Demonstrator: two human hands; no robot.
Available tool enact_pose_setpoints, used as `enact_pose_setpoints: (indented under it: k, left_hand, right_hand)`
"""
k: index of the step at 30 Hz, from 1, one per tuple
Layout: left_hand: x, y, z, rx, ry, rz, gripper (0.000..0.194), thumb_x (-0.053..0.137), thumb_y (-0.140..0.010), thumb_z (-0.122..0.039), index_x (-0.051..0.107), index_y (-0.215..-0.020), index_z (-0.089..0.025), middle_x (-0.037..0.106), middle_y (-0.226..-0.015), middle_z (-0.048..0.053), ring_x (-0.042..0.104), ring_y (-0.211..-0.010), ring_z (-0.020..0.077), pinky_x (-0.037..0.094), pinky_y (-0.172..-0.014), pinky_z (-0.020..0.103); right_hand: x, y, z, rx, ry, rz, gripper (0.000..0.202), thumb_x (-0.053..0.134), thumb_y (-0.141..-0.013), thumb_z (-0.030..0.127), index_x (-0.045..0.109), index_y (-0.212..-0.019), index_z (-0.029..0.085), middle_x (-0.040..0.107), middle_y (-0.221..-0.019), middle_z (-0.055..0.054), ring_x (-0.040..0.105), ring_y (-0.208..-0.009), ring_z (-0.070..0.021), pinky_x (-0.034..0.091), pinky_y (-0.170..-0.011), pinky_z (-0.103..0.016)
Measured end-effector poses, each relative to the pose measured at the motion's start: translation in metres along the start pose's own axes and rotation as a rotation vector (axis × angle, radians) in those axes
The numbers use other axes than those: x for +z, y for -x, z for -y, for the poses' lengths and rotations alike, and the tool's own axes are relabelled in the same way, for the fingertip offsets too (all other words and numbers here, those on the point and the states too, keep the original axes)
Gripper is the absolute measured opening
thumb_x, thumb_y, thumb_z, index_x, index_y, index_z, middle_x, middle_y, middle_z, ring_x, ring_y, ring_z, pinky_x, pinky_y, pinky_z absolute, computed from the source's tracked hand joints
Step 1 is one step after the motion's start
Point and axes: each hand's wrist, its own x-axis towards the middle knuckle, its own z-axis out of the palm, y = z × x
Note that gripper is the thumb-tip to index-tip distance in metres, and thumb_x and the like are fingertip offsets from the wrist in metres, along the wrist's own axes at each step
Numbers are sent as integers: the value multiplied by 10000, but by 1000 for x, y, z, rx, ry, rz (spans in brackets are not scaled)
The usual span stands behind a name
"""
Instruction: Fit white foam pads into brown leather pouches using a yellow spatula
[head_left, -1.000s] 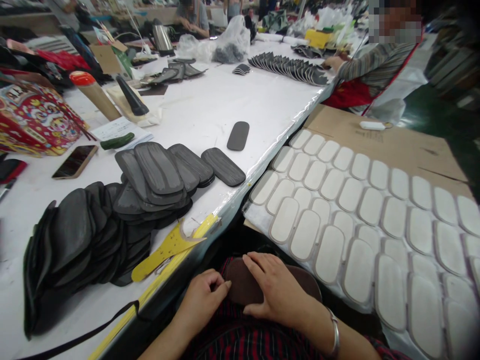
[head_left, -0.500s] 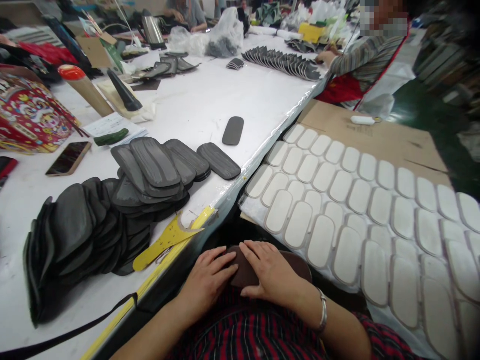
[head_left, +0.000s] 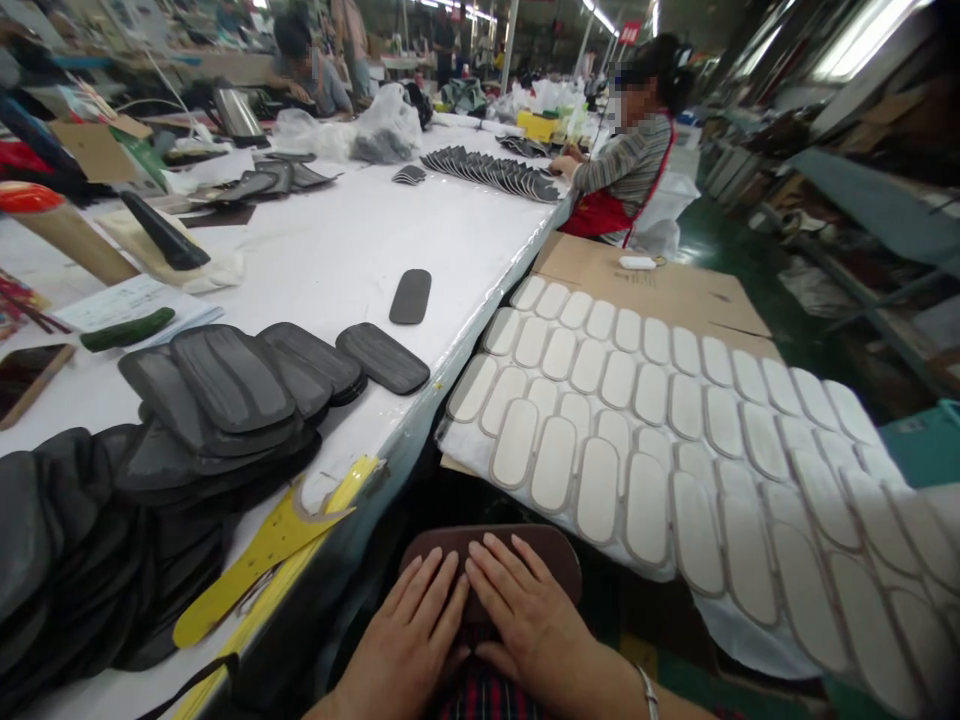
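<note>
A dark brown oblong piece with rounded ends [head_left: 551, 570] lies in front of my body, below the table's level. Both my hands rest flat on it, side by side. My left hand [head_left: 416, 625] covers its left part with the fingers stretched out. My right hand [head_left: 525, 610], with a bracelet at the wrist, presses on its middle, fingers straight and slightly apart. The hands hide the near edge of the piece, and what supports it cannot be seen. Beside my left hand, on the table edge, is a yellow forked tool [head_left: 251, 560].
Dark grey oblong pads [head_left: 232, 380] lie heaped on the white table [head_left: 322, 240] at left. Rows of pale oval pieces [head_left: 684, 405] cover a board at right. A single grey pad [head_left: 410, 296] lies farther back. Another person [head_left: 622, 160] sits at the far right side.
The view has tilted up and turned right. My right hand has come back beside the left, and both now lie flat together on the brown piece, showing more of its far edge.
</note>
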Motion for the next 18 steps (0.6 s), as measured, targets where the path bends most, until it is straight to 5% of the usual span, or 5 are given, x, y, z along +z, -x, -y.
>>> enact_pose_setpoints:
  k: [6, 11, 15, 18]
  left_hand:
    - [7, 4, 11, 78, -44, -107, 470, 544, -793, -392, 525, -1222, -201, 579, -1238, 75, 528, -1133, 223, 369, -991, 307]
    - [11, -20, 5, 38, 25, -170, 361, 574, -756, -430, 617, -1033, -203, 634, -1146, 92, 597, -1022, 226, 470, -860, 307]
    - [12, -58, -10, -100, 219, -68, 238, 602, -737, -408, 566, -782, -177, 478, -1318, 174, 469, -1190, 297, 463, -911, 428]
    - [17, -82, -18, -72, 359, 48, 277, 650, -692, -409, 525, -795, -184, 459, -1333, 177, 413, -1237, 310, 397, -975, 519]
  right_hand:
    - [-16, 24, -16, -13, -68, 84, 658, 430, -881, 449, 191, -1420, 157, 246, -1462, -72, 118, -1362, -216, 120, -1110, -468]
    - [-21, 58, -28, 86, -76, 51, 642, 433, -884, 419, 185, -1420, 169, 275, -1451, -80, 153, -1354, -233, 110, -1098, -511]
    - [-26, 80, -36, 163, -170, -39, 523, 446, -877, 355, 331, -1361, 194, 417, -1375, -74, 294, -1304, -230, 130, -1095, -515]
    - [-31, 88, -48, 404, -351, -261, 314, 381, -896, 287, 524, -1164, 207, 580, -1184, -69, 478, -1160, -193, 270, -1064, -447]
